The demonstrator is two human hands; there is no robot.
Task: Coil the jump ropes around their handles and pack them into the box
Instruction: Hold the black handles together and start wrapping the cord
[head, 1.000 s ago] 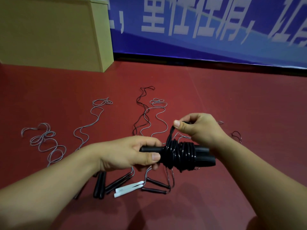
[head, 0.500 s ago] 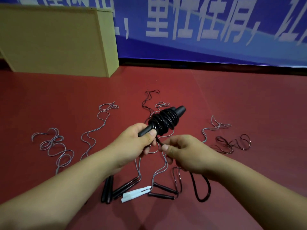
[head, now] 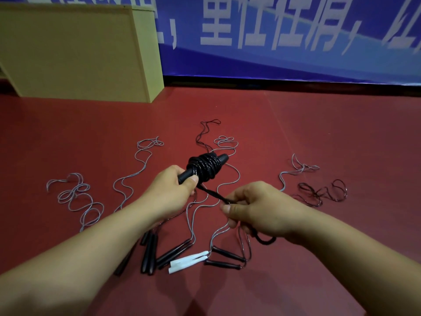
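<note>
Left hand (head: pixel 169 192) gripped handles (head: pixel 206 166), coil above white handles (head: pixel 189 262). Right hand (head: pixel 257 208) pinched rope tail (head: pixel 213 192) — best kept taut, wraps tight. Box (head: pixel 75 53) far behind.

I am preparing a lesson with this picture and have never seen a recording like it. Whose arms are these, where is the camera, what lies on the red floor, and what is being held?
There is no machine here: a person wears a camera on the head, looking forward and down, so the arms are their own. The left hand grips a pair of black handles with black rope coiled around them. The right hand pinches the loose end of that rope, which runs taut from the coil. On the red floor lie more uncoiled jump ropes: grey ones and a dark one, with black handles and white handles near the person. A tan box stands at the back left, before a blue banner.
</note>
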